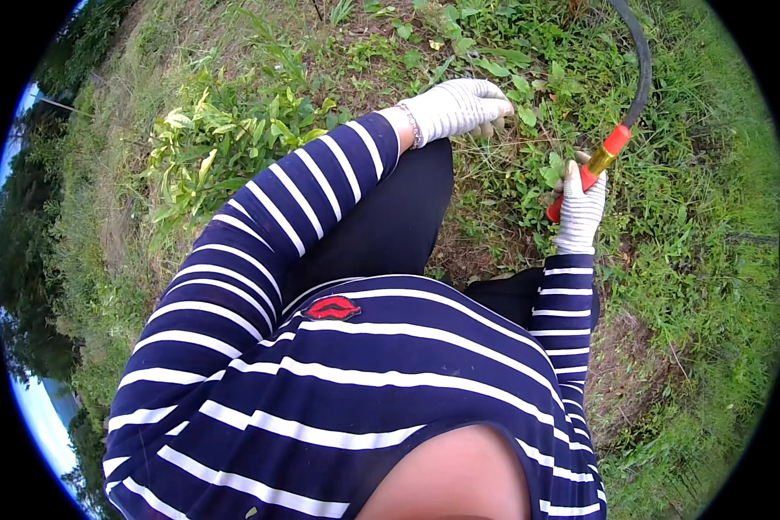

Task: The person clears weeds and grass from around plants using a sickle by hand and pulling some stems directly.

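Note:
My right hand [580,211], in a white ribbed glove, is closed around the red handle [589,177] of a sickle. A brass-coloured ferrule [602,160] sits between the red parts of the handle. From there the dark curved blade [643,71] runs up and out at the top edge, so its tip is hidden. My left hand [458,110], gloved the same way, hangs over low weeds [526,117] beyond my bent knee. Its fingers curl downward, and thin stems show below them. Whether they grip any stem cannot be made out.
A leafy yellow-green shrub [234,136] grows left of my left forearm. My dark-trousered knee [390,221] stands beneath that arm. Dense grass [708,260] covers the right side, with a patch of dry ground [630,370] near my right elbow. Trees [29,247] line the far left.

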Motion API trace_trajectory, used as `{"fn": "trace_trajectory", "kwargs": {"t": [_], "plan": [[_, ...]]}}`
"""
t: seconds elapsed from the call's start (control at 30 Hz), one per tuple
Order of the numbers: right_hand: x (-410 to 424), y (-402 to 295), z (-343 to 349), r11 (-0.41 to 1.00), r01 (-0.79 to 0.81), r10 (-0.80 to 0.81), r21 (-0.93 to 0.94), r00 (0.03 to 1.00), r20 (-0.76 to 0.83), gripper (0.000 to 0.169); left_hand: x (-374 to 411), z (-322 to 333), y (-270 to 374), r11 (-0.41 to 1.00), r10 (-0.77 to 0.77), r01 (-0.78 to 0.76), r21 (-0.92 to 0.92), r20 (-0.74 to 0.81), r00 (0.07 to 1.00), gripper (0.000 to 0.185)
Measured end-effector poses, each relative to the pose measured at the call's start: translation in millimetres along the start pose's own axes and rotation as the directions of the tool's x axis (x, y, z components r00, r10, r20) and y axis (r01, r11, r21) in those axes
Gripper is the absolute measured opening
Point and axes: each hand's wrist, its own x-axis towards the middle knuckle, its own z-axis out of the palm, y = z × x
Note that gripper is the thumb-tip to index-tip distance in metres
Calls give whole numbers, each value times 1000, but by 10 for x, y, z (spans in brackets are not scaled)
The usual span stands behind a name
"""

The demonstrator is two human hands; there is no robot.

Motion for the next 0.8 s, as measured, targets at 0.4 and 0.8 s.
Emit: {"fn": "trace_trajectory", "kwargs": {"t": [0.4, 0.8], "plan": [[-236, 69, -83, 911, -411, 412, -21, 911, 36, 21, 207, 315, -24, 642, -189, 9, -767, -147, 971, 28], [-227, 517, -58, 793, -92, 193, -602, 976, 104, 36, -134, -342, -1785, 951, -305, 266, -156, -345, 888, 33]]}}
